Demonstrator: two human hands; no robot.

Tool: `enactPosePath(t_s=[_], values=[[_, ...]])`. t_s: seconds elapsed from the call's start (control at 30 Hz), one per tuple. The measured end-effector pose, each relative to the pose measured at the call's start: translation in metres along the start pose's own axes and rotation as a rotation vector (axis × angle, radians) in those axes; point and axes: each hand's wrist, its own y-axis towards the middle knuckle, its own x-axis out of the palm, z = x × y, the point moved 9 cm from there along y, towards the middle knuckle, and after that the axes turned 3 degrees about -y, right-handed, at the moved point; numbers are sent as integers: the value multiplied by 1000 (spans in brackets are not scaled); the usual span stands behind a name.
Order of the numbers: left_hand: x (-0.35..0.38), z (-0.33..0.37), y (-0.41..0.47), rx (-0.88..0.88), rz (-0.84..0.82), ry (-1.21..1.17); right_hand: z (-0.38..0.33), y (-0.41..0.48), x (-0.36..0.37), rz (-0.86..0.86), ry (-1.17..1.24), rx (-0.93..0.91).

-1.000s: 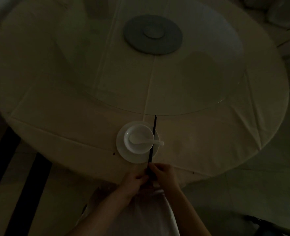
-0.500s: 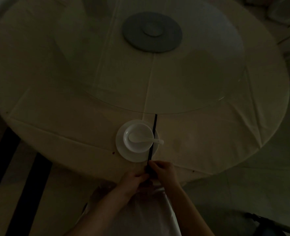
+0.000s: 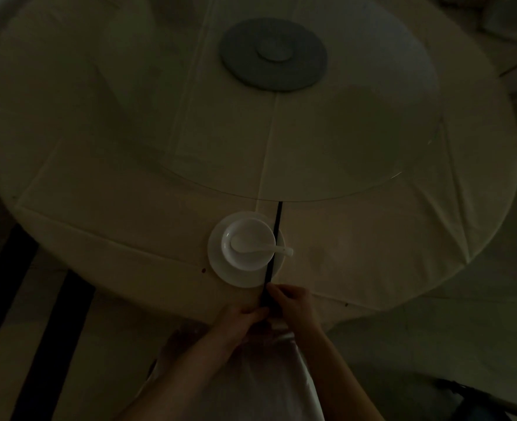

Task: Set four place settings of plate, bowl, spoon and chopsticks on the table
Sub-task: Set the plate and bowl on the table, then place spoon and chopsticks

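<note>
Nearest to you, your two forearms reach forward over a pale garment to the near edge of the table (image 3: 372, 238), where your hands meet. Your left hand (image 3: 239, 317) is curled closed, its fingertips pressed against the near end of the dark chopsticks (image 3: 272, 253). Your right hand (image 3: 292, 302) sits just beside it, thumb and fingers pinched narrow on the same end from the other side, so both hands hold the pair together. The scene is dim, and you cannot tell whether the sticks lie flush side by side. From your hands the chopsticks run straight away from you, crossing the right part of the white plate (image 3: 220, 268) and passing under the spoon handle. The white bowl (image 3: 245, 259) stands in the middle of that plate, and the white spoon (image 3: 251, 247) rests in it with its scoop inside and its handle sticking out over the right rim. The far tips of the chopsticks stop just at the edge of the large glass turntable (image 3: 357, 132) that covers the middle of the cloth-draped round table. Farther off, a grey disc (image 3: 242, 59) marks the turntable's centre.
</note>
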Motion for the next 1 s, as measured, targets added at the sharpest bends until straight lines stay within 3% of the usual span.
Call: enactPosePath(t_s=[0.1,0.23,0.3,0.4,0.5,0.63,0.77,1.0], values=[[-10,1,-3,1,68,113,3,-2,-6,24,-13,24],[-37,5,-9,48,165,432,9,-10,-18,71,-39,64],[-51,30,-23,171,284,624,2,-19,-30,102,-200,-3],[-49,94,-60,454,461,852,-39,-44,-58,240,-620,-276],[-7,151,-90,674,398,965,-93,-80,-85,384,-800,-546],[81,208,-120,921,261,1128,-152,-128,-129,523,-896,-725],[175,227,-141,1065,133,1227,-184,-183,-189,612,-953,-729],[344,201,-215,1396,-127,1281,-180,-294,-313,888,-1090,-570]])
